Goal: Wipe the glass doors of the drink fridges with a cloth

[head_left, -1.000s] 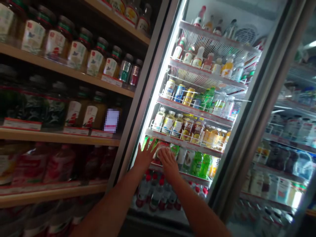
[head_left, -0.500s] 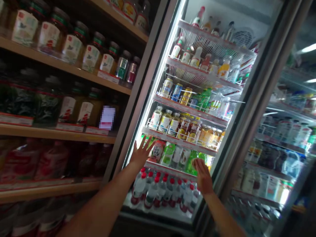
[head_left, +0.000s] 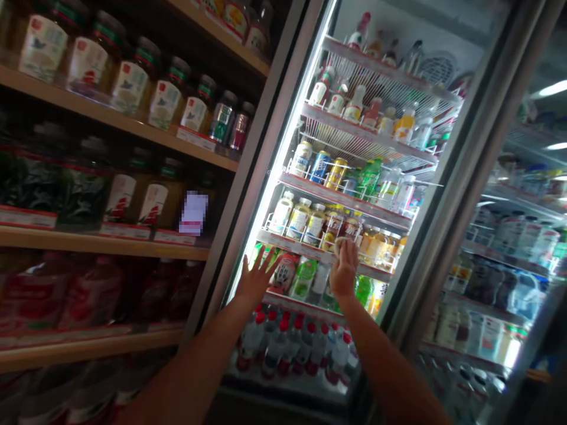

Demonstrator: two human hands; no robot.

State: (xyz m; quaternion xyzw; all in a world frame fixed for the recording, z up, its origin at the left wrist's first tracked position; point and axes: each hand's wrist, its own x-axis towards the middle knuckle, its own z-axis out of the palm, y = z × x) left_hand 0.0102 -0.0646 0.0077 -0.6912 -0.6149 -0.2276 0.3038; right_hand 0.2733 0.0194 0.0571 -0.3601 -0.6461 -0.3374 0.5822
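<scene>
My left hand [head_left: 256, 278] is open, its fingers spread flat on the glass door [head_left: 381, 77] of a lit drinks fridge, low at the left, in front of a green and a red-labelled bottle [head_left: 283, 273]. My right hand [head_left: 344, 270] is up against the same glass further right, level with the shelf rail [head_left: 305, 251] under the tea bottles [head_left: 316, 223]. Its fingers press a small pale wad [head_left: 339, 244], perhaps a cloth, to the glass.
Wooden shelves [head_left: 101, 243] with jars and large bottles fill the left. Red-capped water bottles [head_left: 287, 348] stand at the fridge bottom. A metal door frame [head_left: 460, 183] separates this fridge from a second, darker fridge [head_left: 518, 248] on the right.
My right hand moved from beside the left hand, down to the right across the glass, then up to the tea-bottle shelf rail. The left hand stayed spread in place.
</scene>
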